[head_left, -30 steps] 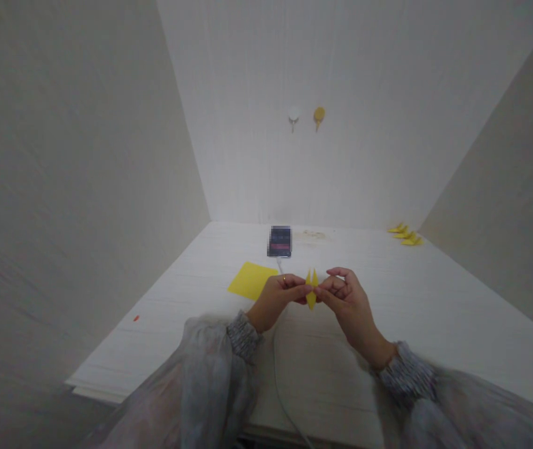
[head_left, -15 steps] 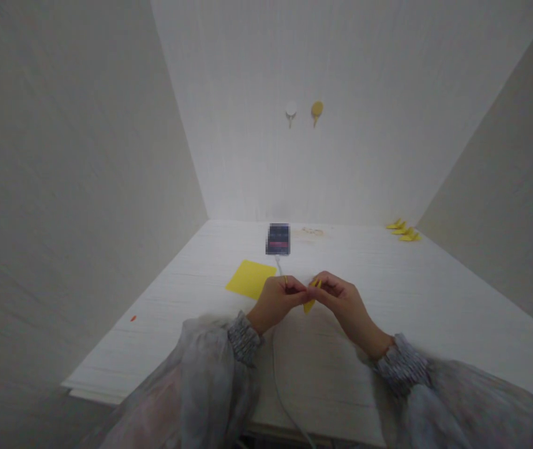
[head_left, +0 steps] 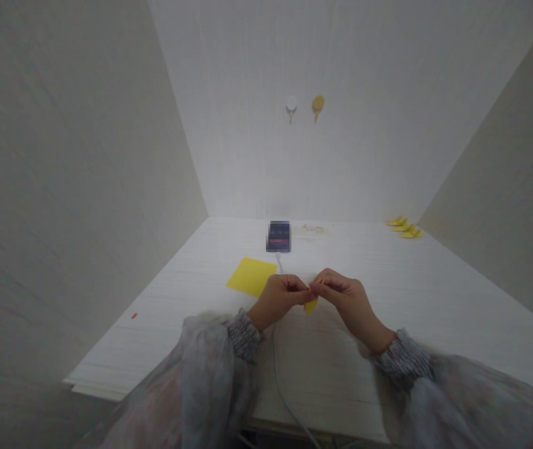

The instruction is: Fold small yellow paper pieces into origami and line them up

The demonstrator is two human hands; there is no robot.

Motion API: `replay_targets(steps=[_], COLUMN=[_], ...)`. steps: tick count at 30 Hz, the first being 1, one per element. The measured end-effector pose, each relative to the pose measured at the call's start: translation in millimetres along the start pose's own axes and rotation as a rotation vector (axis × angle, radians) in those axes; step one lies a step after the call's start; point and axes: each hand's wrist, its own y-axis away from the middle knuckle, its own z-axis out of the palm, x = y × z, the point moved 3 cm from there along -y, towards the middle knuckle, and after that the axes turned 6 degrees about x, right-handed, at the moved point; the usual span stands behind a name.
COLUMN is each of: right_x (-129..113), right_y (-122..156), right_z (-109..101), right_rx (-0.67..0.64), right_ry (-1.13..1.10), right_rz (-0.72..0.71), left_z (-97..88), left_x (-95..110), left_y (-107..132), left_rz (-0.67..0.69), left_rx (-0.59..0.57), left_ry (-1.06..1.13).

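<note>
Both my hands meet over the middle of the white table (head_left: 435, 312). My left hand (head_left: 279, 298) and my right hand (head_left: 344, 296) each pinch a small folded yellow paper piece (head_left: 311, 304); only its lower tip shows below the fingers. A ring sits on my left hand. Just behind my left hand a flat yellow paper sheet (head_left: 251, 275) lies on the table.
A phone (head_left: 278, 236) stands at the back of the table, its white cable (head_left: 278, 374) running to the near edge. Several folded yellow pieces (head_left: 404, 227) sit in the far right corner. Two hooks (head_left: 304, 106) hang on the back wall. A red speck (head_left: 134, 316) lies at left.
The upright points of the yellow piece, visible one second ago, are now covered by my fingers. My right hand's fingers have closed down over it. Both hands stayed in place.
</note>
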Motion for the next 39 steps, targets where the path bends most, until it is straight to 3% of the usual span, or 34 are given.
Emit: replay_targets(steps=[15,27,33,39], right_x=[12,10,9,6], right_y=[2,5,2,3], right_z=[2,3,4,1], right_rx=[0.019,0.14,0.067,0.153], right_ry=[-0.215,-0.202,-0.213,-0.138], right_rz=[0.145,0.168,0.214,0.182], left_z=[3.6,5.5,3.8,5.4], left_x=[2,5,2,2], left_y=[2,1,1,1], left_rz=[-0.053,-0.058,-0.063,-0.086], left_rx=[-0.123,-0.143,-0.125,-0.146], left_ry=[0.154,0.15,0.168,0.154])
